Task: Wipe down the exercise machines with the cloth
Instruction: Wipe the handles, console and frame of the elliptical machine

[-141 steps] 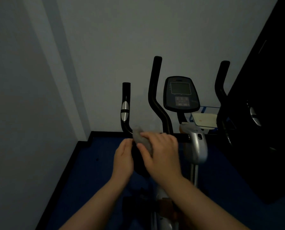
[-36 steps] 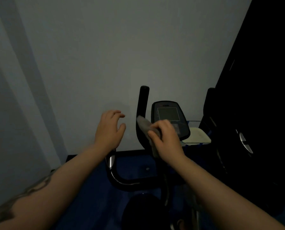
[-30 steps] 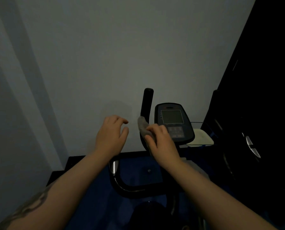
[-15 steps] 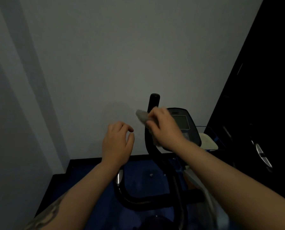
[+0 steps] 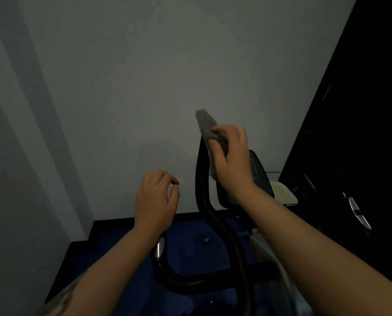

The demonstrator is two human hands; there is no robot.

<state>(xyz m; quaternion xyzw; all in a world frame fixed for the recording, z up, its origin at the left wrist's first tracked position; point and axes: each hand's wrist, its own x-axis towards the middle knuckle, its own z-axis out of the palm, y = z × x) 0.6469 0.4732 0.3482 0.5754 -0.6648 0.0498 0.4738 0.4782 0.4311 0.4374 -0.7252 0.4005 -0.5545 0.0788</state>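
An exercise bike stands in front of me in a dim room. Its tall black handlebar post (image 5: 201,197) curves up at the centre. My right hand (image 5: 232,160) grips a grey cloth (image 5: 207,124) wrapped over the top of that post, hiding its tip. The console (image 5: 258,174) sits just right of the post, mostly behind my right wrist. My left hand (image 5: 155,199) hovers to the left of the post with fingers loosely curled, holding nothing. A lower black handle with a silver sensor (image 5: 159,247) shows under my left wrist.
A grey wall (image 5: 144,76) is close behind the bike. A large black machine (image 5: 361,156) fills the right side. A pale tray (image 5: 283,192) lies behind the console. Blue floor (image 5: 190,242) lies below, edged by a black skirting.
My right hand has slid the cloth upward along the handlebar post to its top. My left hand has stayed beside the post, lower in view. The camera has tilted up.
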